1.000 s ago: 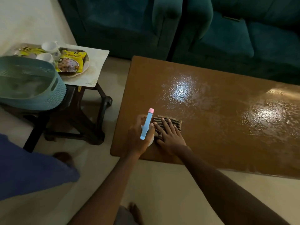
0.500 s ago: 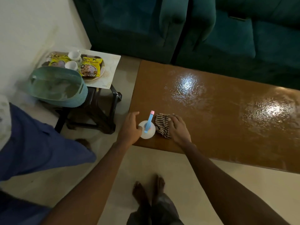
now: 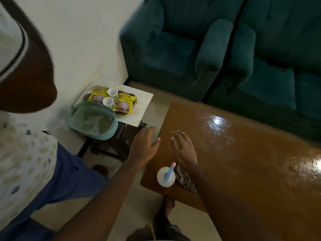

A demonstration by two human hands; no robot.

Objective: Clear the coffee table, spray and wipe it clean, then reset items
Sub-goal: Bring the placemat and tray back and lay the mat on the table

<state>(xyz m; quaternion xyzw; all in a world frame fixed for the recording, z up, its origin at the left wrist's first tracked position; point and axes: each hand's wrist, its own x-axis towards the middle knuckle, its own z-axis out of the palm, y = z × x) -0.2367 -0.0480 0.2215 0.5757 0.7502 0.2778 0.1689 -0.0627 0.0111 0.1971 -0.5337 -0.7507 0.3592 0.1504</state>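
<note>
The brown coffee table (image 3: pixel 243 153) is wet and shiny. A white spray bottle (image 3: pixel 165 176) with a blue and pink nozzle stands near its front left corner, and a striped cloth (image 3: pixel 185 178) lies right beside it. My left hand (image 3: pixel 144 146) hovers open past the table's left edge, over the floor gap. My right hand (image 3: pixel 184 148) is open above the table's left end, beyond the bottle. Neither hand holds anything.
A dark stool (image 3: pixel 114 141) left of the table carries a white tray (image 3: pixel 140 108) with two white cups (image 3: pixel 108 101), yellow snack packets (image 3: pixel 124 104) and a teal basket (image 3: pixel 93 122). Another person (image 3: pixel 26 153) stands at far left. Teal sofas (image 3: pixel 225 49) lie behind the table.
My left hand let go of the spray bottle and my right hand left the cloth. Both hands moved forward and left toward the stool. The camera rose and turned left.
</note>
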